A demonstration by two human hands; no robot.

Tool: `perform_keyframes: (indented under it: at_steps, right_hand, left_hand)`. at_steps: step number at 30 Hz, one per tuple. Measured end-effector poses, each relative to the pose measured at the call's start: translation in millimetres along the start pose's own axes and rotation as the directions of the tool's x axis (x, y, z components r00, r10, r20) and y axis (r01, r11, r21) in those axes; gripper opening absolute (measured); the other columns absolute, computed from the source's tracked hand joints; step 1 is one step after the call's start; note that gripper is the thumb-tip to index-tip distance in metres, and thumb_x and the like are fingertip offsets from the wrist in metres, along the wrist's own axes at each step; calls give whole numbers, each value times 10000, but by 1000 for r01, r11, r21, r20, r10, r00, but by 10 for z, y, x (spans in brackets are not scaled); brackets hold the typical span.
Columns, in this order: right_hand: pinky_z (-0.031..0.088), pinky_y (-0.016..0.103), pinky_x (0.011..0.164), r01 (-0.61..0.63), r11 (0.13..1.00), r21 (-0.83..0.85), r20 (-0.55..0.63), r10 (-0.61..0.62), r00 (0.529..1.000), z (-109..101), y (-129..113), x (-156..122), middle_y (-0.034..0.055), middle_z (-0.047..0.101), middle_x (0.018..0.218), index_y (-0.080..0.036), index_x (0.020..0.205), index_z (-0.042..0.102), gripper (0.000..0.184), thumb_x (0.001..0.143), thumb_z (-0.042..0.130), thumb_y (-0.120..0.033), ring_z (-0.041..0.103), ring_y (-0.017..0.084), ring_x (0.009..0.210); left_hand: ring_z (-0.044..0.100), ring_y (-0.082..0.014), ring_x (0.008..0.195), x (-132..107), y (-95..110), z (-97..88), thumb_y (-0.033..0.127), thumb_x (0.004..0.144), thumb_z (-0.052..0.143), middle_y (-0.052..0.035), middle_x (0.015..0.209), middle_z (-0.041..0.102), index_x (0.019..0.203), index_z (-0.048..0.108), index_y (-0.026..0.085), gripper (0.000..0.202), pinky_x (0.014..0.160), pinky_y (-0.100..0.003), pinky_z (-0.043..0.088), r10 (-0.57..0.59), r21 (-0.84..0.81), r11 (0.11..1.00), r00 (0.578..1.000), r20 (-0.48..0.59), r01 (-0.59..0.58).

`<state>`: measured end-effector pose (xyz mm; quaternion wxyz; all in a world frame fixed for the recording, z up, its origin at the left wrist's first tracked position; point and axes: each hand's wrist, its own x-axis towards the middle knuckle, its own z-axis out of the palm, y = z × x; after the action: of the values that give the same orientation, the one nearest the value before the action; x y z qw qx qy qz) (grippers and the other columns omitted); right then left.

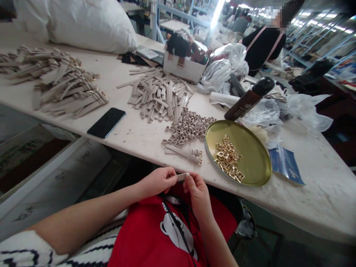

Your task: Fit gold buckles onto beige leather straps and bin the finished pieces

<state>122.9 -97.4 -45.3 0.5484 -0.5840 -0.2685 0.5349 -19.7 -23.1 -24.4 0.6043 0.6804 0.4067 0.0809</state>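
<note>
Cropped worktable (314, 167) behind, left hand (160, 180) and right hand (198, 191) partly hide one strap (181, 177).

Both hands (159, 181) pinch a beige strip (182, 177) over red cloth (139, 233), near the table (141, 142).

Tabletop (141, 139) lies open between phone (106, 122) and loops (190, 127); a bottle (249, 99) seemingly bars the tray's (253, 160) far side.

My bare left hand (160, 181) and bare right hand (199, 193) face each other, both pinching.
From my remote view, the bare left forearm (91, 215) slants in from lower left, thumb pressed against curled fingers; the bare right forearm (218, 241) rises steeply from below, fingers bent inward, its thumb tip near the left's.
</note>
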Motion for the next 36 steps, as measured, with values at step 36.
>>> perform_keyframes:
  at_steps: [36]
  right_hand:
    - [434, 229, 646, -219, 937, 272, 90, 202, 975, -152, 23, 215, -5, 613, 726, -197, 887, 509, 281, 719, 647, -375, 547, 100, 639]
  left_hand:
    - [381, -73, 435, 201, 31, -15, 377, 792, 412, 53, 485, 444, 675, 501, 160, 261, 414, -173, 263, -52, -46, 998, 998, -40, 50]
